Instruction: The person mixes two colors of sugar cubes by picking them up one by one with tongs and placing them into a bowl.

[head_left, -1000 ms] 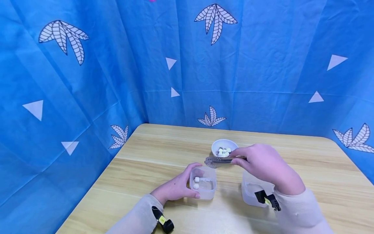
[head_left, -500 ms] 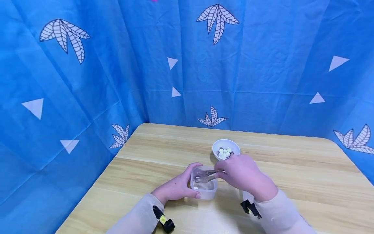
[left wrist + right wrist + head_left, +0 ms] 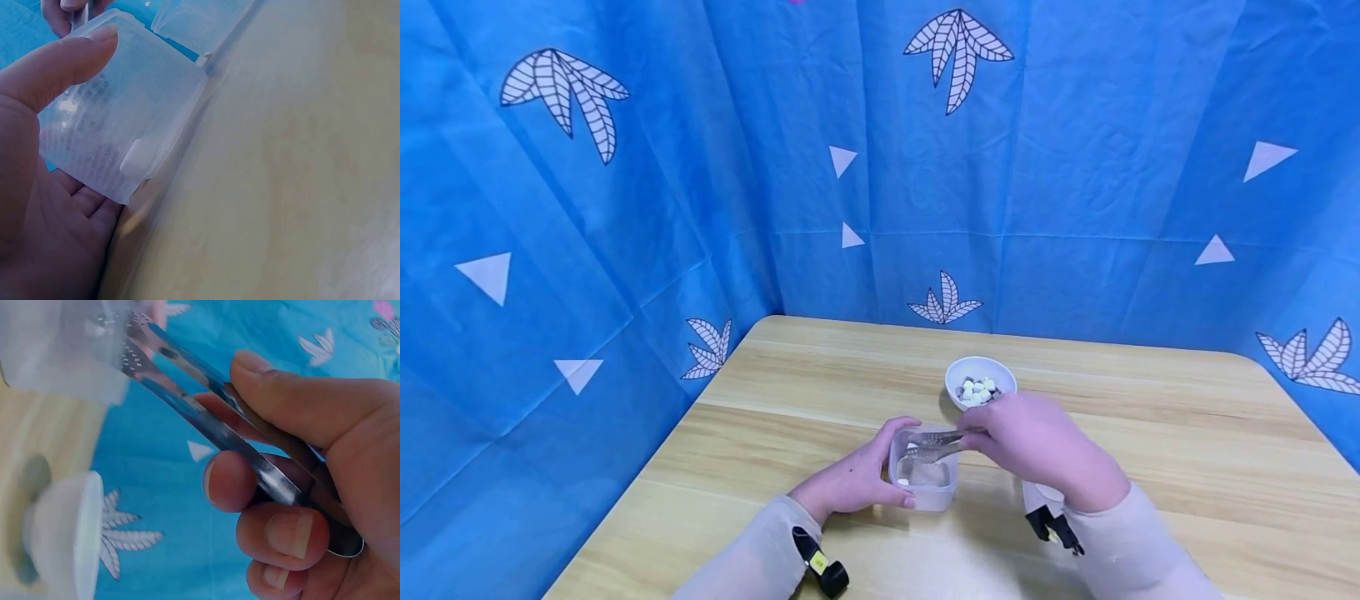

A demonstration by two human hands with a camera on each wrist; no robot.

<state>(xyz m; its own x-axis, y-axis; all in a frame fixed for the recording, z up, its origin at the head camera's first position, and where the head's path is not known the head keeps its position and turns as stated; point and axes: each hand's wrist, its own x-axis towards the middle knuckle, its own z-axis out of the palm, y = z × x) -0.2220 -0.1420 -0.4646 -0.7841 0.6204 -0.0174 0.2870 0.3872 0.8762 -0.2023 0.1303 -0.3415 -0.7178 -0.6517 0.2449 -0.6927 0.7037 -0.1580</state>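
Note:
My left hand [image 3: 857, 479] grips a clear square plastic container [image 3: 934, 500], thumb on its near side and fingers around the far side. Small white pieces sit inside; one white piece [image 3: 137, 156] shows through the wall in the left wrist view. My right hand [image 3: 1030, 446] holds metal tongs [image 3: 219, 432] between thumb and curled fingers. The perforated tips reach down into the container, their two arms apart. Whether the tips touch a piece I cannot tell.
Behind the container stands a white bowl [image 3: 977, 367] with several white and darker pieces. A second clear container [image 3: 1041, 497] lies partly hidden under my right wrist. A blue patterned curtain [image 3: 1075, 167] hangs behind the wooden table [image 3: 820, 375].
My right hand has moved left and brought the tongs from beside the bowl into the container. Over the last half second the tongs shifted slightly. The left hand keeps its hold.

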